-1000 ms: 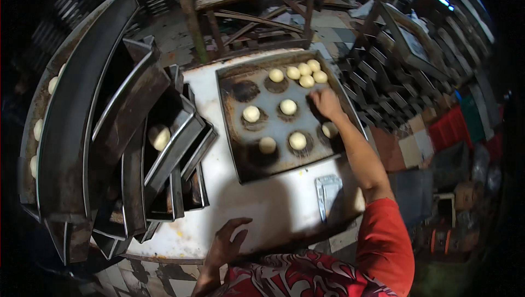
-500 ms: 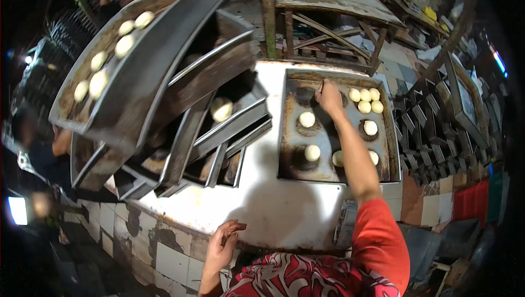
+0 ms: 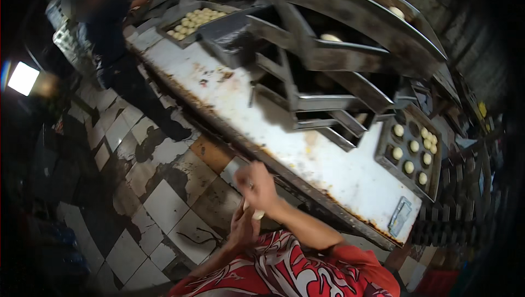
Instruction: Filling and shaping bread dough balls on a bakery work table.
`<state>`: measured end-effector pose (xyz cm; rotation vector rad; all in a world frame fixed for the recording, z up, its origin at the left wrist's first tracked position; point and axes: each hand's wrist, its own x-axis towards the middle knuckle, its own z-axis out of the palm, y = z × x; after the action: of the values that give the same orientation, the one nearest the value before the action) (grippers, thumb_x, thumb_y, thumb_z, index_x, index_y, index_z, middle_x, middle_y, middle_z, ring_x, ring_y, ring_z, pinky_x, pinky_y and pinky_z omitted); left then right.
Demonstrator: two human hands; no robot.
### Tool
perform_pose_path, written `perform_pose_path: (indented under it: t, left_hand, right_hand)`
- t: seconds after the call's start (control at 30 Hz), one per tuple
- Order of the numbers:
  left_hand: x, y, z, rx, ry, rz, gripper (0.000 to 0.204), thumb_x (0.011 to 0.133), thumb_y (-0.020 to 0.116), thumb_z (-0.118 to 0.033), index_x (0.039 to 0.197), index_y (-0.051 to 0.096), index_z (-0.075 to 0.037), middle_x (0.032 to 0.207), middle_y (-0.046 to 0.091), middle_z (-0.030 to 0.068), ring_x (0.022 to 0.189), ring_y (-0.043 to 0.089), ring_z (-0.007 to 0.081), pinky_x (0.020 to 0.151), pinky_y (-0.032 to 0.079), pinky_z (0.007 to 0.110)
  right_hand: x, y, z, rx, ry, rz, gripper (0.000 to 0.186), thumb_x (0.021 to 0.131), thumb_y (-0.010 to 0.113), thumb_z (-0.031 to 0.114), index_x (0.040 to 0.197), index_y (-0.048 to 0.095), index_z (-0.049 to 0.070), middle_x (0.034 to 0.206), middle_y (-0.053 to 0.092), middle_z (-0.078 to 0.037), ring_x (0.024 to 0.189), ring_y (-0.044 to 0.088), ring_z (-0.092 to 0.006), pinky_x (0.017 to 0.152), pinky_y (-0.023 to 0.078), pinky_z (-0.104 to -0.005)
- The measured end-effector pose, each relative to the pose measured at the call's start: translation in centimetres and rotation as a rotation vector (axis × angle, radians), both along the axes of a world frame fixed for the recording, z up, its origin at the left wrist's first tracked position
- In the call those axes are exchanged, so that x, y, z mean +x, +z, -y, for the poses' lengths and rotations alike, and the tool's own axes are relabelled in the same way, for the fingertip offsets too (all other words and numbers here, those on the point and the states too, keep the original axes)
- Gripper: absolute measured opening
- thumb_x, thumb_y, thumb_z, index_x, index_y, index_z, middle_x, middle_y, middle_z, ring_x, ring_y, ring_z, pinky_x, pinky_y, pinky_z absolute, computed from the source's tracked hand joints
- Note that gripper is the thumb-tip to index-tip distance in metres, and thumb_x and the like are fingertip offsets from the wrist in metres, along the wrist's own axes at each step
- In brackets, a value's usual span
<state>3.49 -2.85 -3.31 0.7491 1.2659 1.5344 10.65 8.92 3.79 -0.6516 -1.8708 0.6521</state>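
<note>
My left hand [image 3: 244,227] is in front of my shirt with its fingers around a pale piece of dough [image 3: 257,215], part of which sticks out at its side. Just above it is my right hand [image 3: 257,184], its fingers curled and smeared by motion; whether it grips the dough too cannot be made out. Both hands are off the near edge of the white table, over the tiled floor. To the right, a dark metal tray [image 3: 384,143] lies on the table's far right end, with spaced dough balls [image 3: 409,167] and a tight cluster [image 3: 430,139] along one side.
Metal trays [image 3: 350,59] are piled crosswise on the white table [image 3: 284,138], some with dough balls inside. A flat grey metal object [image 3: 400,216] lies near the right corner. At the far left stands another person [image 3: 109,40] by a tray of dough balls [image 3: 198,20]. More trays are stacked at right.
My view has swung left. My right hand has left the tray and come back to my left hand, which was empty and now holds dough.
</note>
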Motion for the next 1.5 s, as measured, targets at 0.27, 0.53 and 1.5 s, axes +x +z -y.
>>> perform_pose_path:
  t: [0.27, 0.53, 1.5]
  left_hand:
    - [-12.4, 6.0, -4.9, -0.023, -0.133, 1.077, 0.047, 0.086, 0.047, -0.016, 0.124, 0.038, 0.01, 0.123, 0.05, 0.0202, 0.113, 0.05, 0.0301, 0.102, 0.037, 0.04]
    - [-18.4, 0.4, -16.4, -0.286, 0.008, 0.562, 0.034, 0.083, 0.054, 0.005, 0.117, 0.047, 0.005, 0.109, 0.056, 0.0122, 0.101, 0.056, 0.0215, 0.084, 0.05, 0.033]
    - [-36.9, 8.4, -54.8, -0.064, -0.889, 0.435, 0.045, 0.09, 0.047, 0.003, 0.133, 0.034, 0.002, 0.124, 0.05, 0.0095, 0.115, 0.047, 0.0158, 0.099, 0.035, 0.028]
  right_hand:
    - [-8.2, -8.2, -21.7, -0.119, -0.795, 0.533, 0.023, 0.085, 0.053, 0.018, 0.091, 0.055, -0.004, 0.099, 0.056, -0.027, 0.086, 0.056, -0.0427, 0.079, 0.045, -0.0476]
    - [-11.7, -9.3, -25.5, -0.372, -0.913, 0.522, 0.019, 0.089, 0.048, 0.012, 0.099, 0.049, -0.004, 0.089, 0.055, -0.024, 0.086, 0.057, -0.0399, 0.073, 0.045, -0.0461]
    - [-19.1, 7.5, -51.3, -0.642, -0.207, 1.602, 0.019, 0.079, 0.057, 0.014, 0.087, 0.067, -0.001, 0.085, 0.066, -0.018, 0.081, 0.064, -0.0326, 0.073, 0.05, -0.0395]
